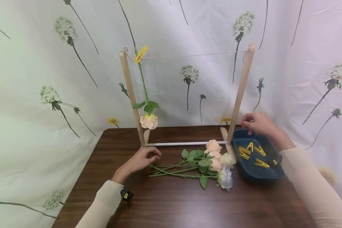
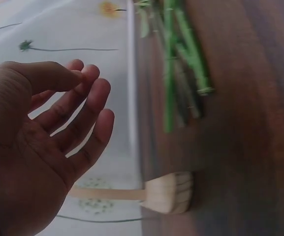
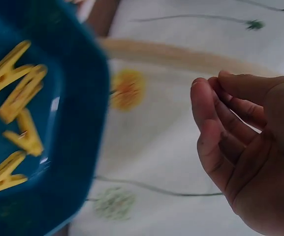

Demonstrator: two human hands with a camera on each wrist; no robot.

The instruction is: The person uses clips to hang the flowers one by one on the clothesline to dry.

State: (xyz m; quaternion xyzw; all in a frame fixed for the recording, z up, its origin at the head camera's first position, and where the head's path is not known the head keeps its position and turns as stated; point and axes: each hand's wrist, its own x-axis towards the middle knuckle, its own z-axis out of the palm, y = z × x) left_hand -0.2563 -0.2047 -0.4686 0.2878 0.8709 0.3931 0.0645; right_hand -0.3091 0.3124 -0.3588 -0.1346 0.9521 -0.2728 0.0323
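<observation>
My left hand (image 1: 142,157) hovers above the table just left of the cut ends of the rose stems (image 1: 171,172). Its fingers are loosely bent, and the left wrist view shows nothing in the palm. My right hand (image 1: 259,123) is raised over the far side of a blue basin (image 1: 249,166). In the right wrist view its thumb and fingertips come close together with nothing visible between them. Several yellow clothespins (image 1: 260,151) lie in the basin. A pale peach rose (image 1: 148,122) hangs upside down, its stem clipped to a string by a yellow clothespin (image 1: 141,54).
A wooden frame with a left post (image 1: 129,82) and right post (image 1: 240,95) carries the string (image 1: 193,56); a white rod (image 1: 185,143) joins it low down. Several roses (image 1: 213,147), peach, cream and bluish white, lie before it on the dark table (image 1: 171,202). Patterned cloth hangs behind.
</observation>
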